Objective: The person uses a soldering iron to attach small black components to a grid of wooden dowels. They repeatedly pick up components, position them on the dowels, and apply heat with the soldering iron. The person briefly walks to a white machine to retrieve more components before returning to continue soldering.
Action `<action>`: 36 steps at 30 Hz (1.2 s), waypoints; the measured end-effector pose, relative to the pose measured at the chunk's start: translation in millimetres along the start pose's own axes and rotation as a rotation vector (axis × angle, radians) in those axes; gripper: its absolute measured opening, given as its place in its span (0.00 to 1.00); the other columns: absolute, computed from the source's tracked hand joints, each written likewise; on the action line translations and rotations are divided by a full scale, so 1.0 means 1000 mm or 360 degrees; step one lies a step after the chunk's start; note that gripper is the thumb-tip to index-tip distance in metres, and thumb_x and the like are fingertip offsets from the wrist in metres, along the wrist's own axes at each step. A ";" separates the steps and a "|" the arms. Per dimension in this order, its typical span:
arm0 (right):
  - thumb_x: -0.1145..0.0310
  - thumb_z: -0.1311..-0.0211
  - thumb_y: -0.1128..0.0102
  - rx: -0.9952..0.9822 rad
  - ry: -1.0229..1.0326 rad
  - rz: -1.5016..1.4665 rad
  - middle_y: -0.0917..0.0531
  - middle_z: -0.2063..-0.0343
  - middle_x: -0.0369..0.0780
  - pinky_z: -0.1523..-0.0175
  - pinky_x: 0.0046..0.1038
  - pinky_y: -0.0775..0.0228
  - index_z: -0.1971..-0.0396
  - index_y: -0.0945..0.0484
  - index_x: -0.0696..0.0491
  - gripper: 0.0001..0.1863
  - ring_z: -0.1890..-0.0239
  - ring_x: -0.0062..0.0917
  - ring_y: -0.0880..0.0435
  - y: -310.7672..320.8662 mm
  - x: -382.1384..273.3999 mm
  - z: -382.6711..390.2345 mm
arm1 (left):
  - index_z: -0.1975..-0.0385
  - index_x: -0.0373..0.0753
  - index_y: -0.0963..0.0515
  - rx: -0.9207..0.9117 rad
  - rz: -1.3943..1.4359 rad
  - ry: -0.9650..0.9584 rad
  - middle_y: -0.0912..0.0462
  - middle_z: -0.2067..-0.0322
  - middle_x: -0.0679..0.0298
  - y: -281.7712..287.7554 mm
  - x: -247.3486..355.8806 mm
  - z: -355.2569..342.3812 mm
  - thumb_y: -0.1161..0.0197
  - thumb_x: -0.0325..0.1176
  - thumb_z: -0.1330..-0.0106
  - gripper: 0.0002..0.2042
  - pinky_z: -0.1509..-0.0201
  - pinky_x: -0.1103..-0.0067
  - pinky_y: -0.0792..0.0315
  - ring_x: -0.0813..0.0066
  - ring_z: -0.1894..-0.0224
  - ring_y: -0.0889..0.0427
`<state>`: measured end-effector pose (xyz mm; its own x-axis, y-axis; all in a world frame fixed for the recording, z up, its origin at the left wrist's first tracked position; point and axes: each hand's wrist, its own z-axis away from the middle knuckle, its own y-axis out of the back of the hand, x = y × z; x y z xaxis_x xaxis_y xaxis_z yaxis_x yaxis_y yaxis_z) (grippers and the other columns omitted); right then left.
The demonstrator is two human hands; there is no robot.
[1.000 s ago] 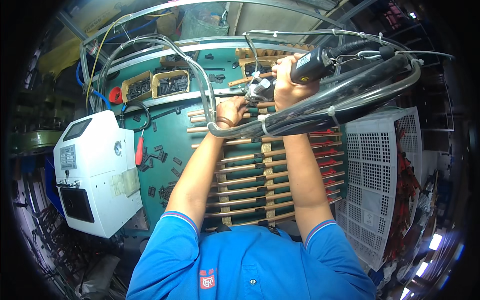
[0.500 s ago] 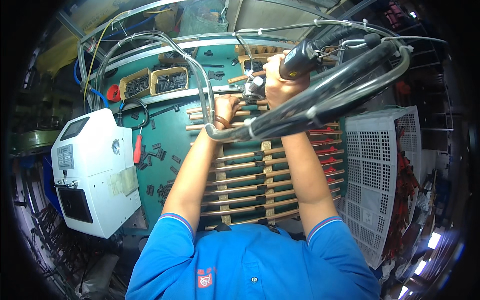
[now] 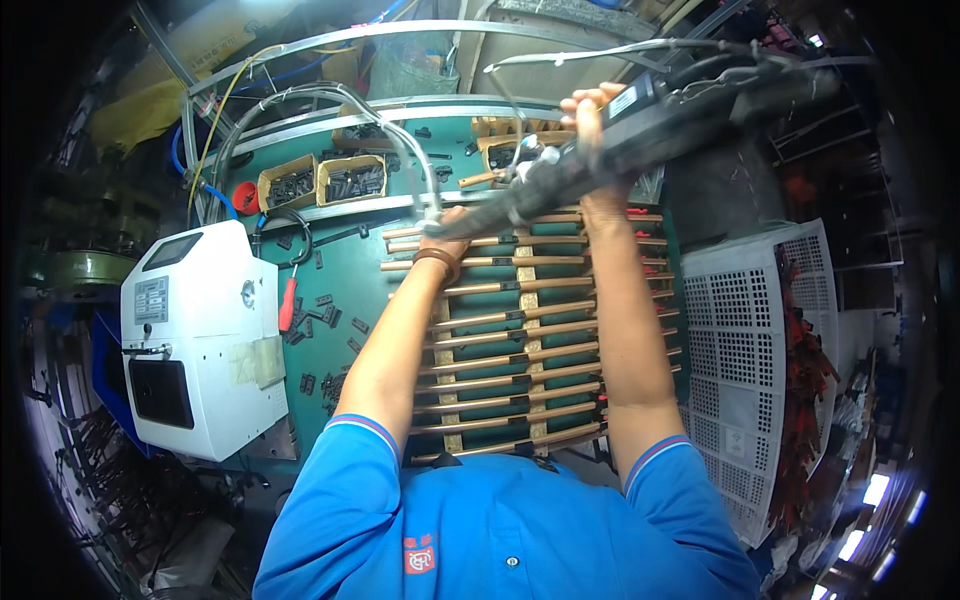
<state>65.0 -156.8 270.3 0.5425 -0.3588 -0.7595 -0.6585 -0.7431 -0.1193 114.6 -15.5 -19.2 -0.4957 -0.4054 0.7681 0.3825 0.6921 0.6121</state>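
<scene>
My right hand (image 3: 592,125) is closed round the handle of a black handheld power tool (image 3: 630,125), blurred by motion, held above the far part of the work. A thick bundle of hoses and cables runs with it. My left hand (image 3: 452,226), with a brown bracelet on its wrist, is curled over a copper-coloured rod (image 3: 402,233) at the far left of the rack; a hose hides part of its fingers. Several such rods lie side by side across two speckled support strips (image 3: 537,383), with black pieces on their middles and red pieces (image 3: 655,268) toward their right ends.
A white machine box (image 3: 205,335) stands left, beside a red-handled screwdriver (image 3: 288,305). Loose black parts (image 3: 325,312) lie on the green tabletop. Behind are cardboard bins (image 3: 352,180) of black parts and a red cup (image 3: 245,197). A white perforated crate (image 3: 735,350) stands right.
My right hand has lifted the power tool up and away from the far rods, and it has swung to a flatter tilt. My left hand stays by the far rods.
</scene>
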 end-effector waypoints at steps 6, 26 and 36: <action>0.82 0.49 0.44 -0.0019 -0.0008 -0.0178 0.20 0.73 0.40 0.71 0.19 0.25 0.65 0.28 0.61 0.10 0.74 0.21 0.19 0.018 -0.047 -0.034 | 0.64 0.42 0.21 0.0304 -0.0386 -0.0254 0.21 0.67 0.59 0.033 0.046 0.011 0.38 0.34 0.43 0.08 0.56 0.66 0.29 0.55 0.62 0.23; 0.66 0.61 0.35 0.0161 -0.0331 0.0610 0.18 0.73 0.49 0.59 0.39 0.27 0.69 0.25 0.56 0.16 0.66 0.45 0.18 -0.018 0.138 -0.150 | 0.60 0.42 0.22 0.0578 -0.0483 0.0234 0.22 0.58 0.62 0.007 0.146 0.130 0.35 0.26 0.50 0.14 0.45 0.67 0.35 0.60 0.53 0.25; 0.59 0.61 0.33 -0.0038 -0.0286 0.0556 0.18 0.75 0.48 0.60 0.38 0.26 0.69 0.25 0.55 0.20 0.67 0.45 0.17 -0.010 0.138 -0.137 | 0.59 0.41 0.23 0.0649 -0.0544 0.0325 0.22 0.56 0.61 -0.008 0.205 0.185 0.36 0.24 0.49 0.15 0.45 0.66 0.35 0.61 0.51 0.26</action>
<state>217.9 -276.5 254.6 0.1867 -0.4893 -0.8519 -0.7740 -0.6073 0.1792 -134.2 6.0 98.1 -0.3622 -0.7261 0.5845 -0.1255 0.6593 0.7413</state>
